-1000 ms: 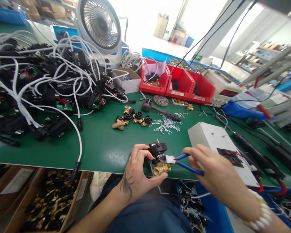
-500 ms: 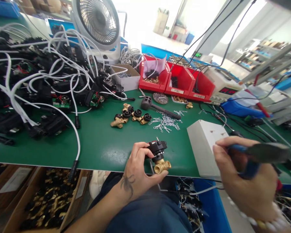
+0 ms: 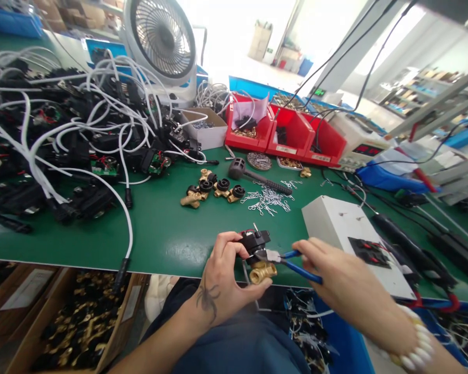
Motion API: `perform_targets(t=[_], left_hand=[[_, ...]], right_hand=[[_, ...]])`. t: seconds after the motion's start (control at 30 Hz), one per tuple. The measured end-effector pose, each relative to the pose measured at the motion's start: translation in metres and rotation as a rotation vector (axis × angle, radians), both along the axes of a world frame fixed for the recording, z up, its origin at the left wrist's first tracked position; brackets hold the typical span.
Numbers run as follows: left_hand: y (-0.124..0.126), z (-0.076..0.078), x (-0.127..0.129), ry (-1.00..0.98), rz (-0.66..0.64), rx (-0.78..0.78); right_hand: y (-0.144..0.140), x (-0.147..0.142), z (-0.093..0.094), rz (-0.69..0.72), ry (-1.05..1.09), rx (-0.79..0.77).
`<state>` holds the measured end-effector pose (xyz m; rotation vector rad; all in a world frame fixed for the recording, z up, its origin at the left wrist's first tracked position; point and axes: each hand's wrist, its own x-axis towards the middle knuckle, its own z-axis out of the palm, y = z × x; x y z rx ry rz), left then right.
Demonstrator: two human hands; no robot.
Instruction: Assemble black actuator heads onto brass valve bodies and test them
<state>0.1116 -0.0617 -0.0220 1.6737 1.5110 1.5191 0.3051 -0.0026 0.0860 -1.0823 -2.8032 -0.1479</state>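
My left hand (image 3: 228, 272) is closed around a brass valve (image 3: 262, 272) with a black actuator housing (image 3: 254, 240) on top, held at the table's front edge. A thin metal pin sticks up from the housing. In my right hand (image 3: 335, 270) is a pair of blue-handled pliers (image 3: 302, 267), their jaws at the neck between housing and brass body. Whether the jaws grip something there I cannot make out. Several brass valve bodies with black caps (image 3: 212, 188) lie farther back, beside a pile of metal spring clips (image 3: 268, 198) and a dark mallet (image 3: 257, 176).
A grey-white box with switches (image 3: 323, 228) stands right of my hands. Red bins (image 3: 290, 136) and a power supply (image 3: 359, 140) line the back. White cables (image 3: 113, 119) with black units crowd the left, near a fan (image 3: 161, 41). Below are a carton (image 3: 78, 311) and a blue crate (image 3: 347, 332).
My right hand has come in from the right with the pliers, bringing their jaws to the valve's neck. My left hand still holds the valve in nearly the same place.
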Motion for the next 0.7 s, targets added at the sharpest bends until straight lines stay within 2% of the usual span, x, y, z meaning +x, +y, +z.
perform_targets(t=[0.13, 0.17, 0.3, 0.37, 0.47, 0.53, 0.63, 0.7], left_hand=[[0.000, 0.000, 0.000, -0.007, 0.006, -0.010], [0.000, 0.000, 0.000, -0.004, 0.007, -0.009], [-0.001, -0.001, 0.000, 0.004, 0.008, -0.004], [-0.001, -0.001, 0.000, 0.001, 0.006, -0.003], [0.000, -0.001, 0.000, -0.007, 0.003, -0.002], [-0.001, -0.001, 0.000, -0.009, 0.006, -0.002], [-0.001, -0.001, 0.000, -0.004, 0.009, -0.001], [-0.001, 0.000, 0.000, -0.004, 0.007, -0.003]], right_hand=[[-0.002, 0.000, 0.006, -0.137, 0.358, 0.191], [-0.002, 0.000, 0.004, -0.129, 0.364, 0.188], [0.000, 0.000, -0.002, 0.030, 0.018, -0.021], [0.000, -0.001, 0.000, -0.020, 0.089, 0.005], [-0.002, -0.002, 0.002, -0.125, 0.402, 0.175], [-0.002, -0.003, -0.001, -0.080, 0.342, 0.138], [-0.001, -0.003, -0.006, 0.034, 0.052, -0.040], [-0.001, -0.002, -0.005, -0.015, 0.126, 0.004]])
